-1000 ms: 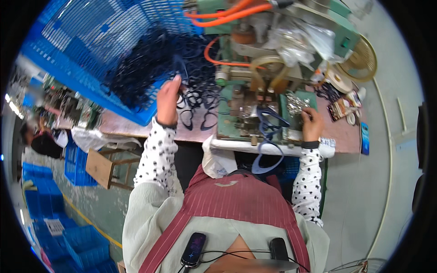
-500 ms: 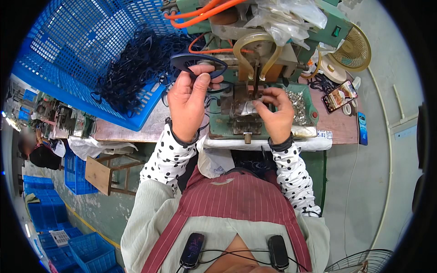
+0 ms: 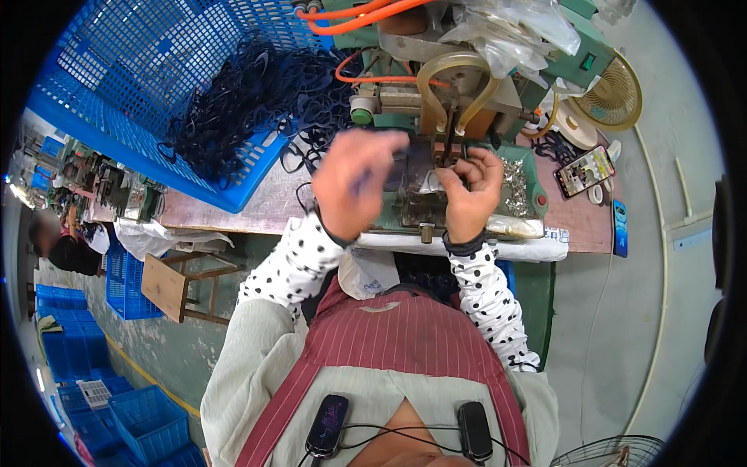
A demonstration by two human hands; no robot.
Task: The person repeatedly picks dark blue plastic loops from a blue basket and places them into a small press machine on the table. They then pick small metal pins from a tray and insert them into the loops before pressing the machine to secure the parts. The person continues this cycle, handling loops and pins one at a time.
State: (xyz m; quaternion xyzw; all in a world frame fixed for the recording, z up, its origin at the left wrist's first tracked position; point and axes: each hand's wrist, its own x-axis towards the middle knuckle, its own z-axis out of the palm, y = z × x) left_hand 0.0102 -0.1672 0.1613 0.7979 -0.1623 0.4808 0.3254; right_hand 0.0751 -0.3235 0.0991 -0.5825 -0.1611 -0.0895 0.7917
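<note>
My left hand (image 3: 356, 185) is raised in front of the green press machine (image 3: 436, 93), blurred, fingers closed on a thin dark elastic loop (image 3: 302, 194) whose strand shows by the wrist. My right hand (image 3: 468, 193) is just right of it, fingertips pinched at the machine's head below the clear curved tubes (image 3: 455, 70); what they pinch is mostly hidden. A pile of the same dark loops (image 3: 241, 101) spills from the blue crate (image 3: 117, 101) to the left onto the bench.
A tray of small metal pieces (image 3: 517, 183) lies right of the press. A phone (image 3: 583, 171) and a fan (image 3: 615, 101) stand at the bench's right end. Orange hoses (image 3: 366, 19) run above. A wooden stool (image 3: 179, 284), blue crates (image 3: 140, 420) and another person (image 3: 66, 245) are at left.
My left hand took a loop from the pile and carried it to the press. My right hand moved from the bench's right side to the machine's head.
</note>
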